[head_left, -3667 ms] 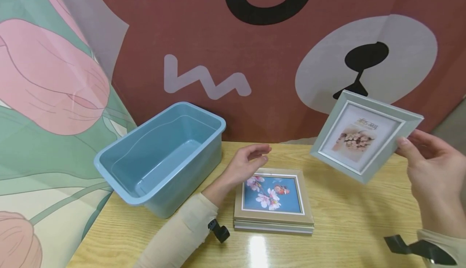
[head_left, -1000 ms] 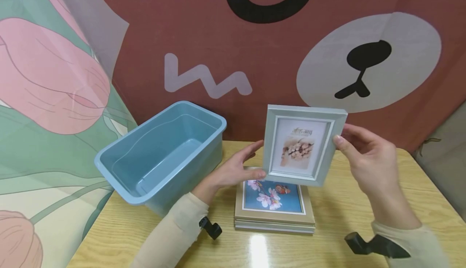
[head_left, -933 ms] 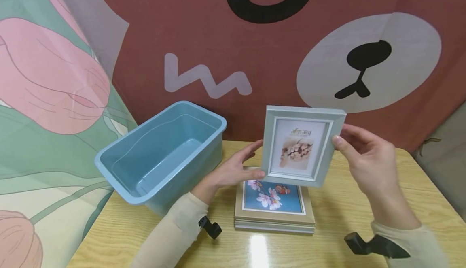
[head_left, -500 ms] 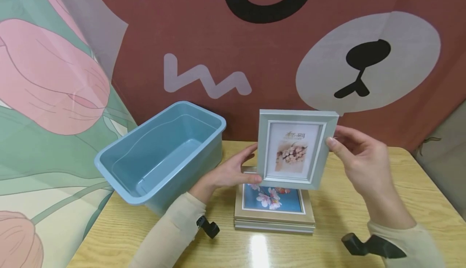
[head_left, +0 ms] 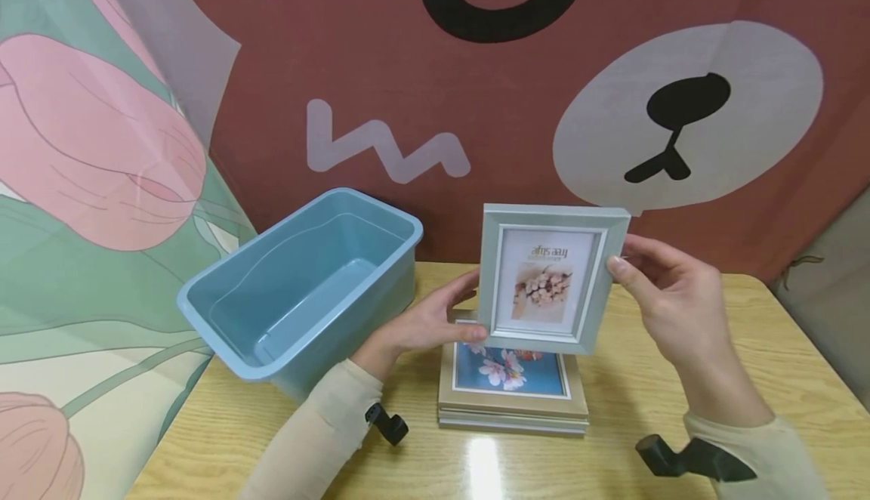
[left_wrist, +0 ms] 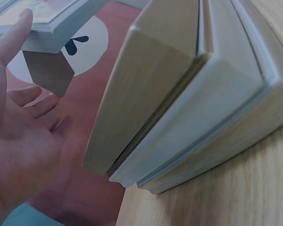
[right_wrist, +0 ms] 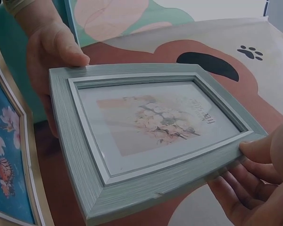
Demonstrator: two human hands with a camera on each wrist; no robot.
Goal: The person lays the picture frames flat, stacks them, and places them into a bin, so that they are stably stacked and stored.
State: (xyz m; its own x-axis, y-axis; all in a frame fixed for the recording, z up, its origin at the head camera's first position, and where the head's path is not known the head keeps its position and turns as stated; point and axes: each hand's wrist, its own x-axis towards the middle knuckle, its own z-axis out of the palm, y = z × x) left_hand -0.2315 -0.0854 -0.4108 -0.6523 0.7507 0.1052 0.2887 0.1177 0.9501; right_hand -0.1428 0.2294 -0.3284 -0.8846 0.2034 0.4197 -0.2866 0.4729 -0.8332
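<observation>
Both hands hold a pale green picture frame (head_left: 549, 279) upright in the air above the middle of the wooden table (head_left: 680, 402), its picture side facing the person. The left hand (head_left: 428, 319) comes in from the near left with the forearm angled up across the table; its thumb lies on the front of the frame's lower left corner and its fingers reach behind the left edge, nearly straight. The right hand (head_left: 669, 296) comes in from the near right, wrist raised, thumb pressed on the front of the right edge with the other fingers curled behind it, so the frame is pinched there. Directly under the held frame lies a stack of frames (head_left: 511, 394) flat on the table, the top one showing pink blossoms on blue. A blue plastic bin (head_left: 299, 288) stands to the left of the stack, near the far left edge of the table. The right wrist view shows the frame (right_wrist: 155, 136) close up, with its brushed green moulding, white inner border and a print of pale flowers, and the left thumb on its far corner. The left wrist view shows the stack's side edges (left_wrist: 188, 108) from table level and the left palm (left_wrist: 19, 136) open, fingers apart, with the held frame's underside above.
</observation>
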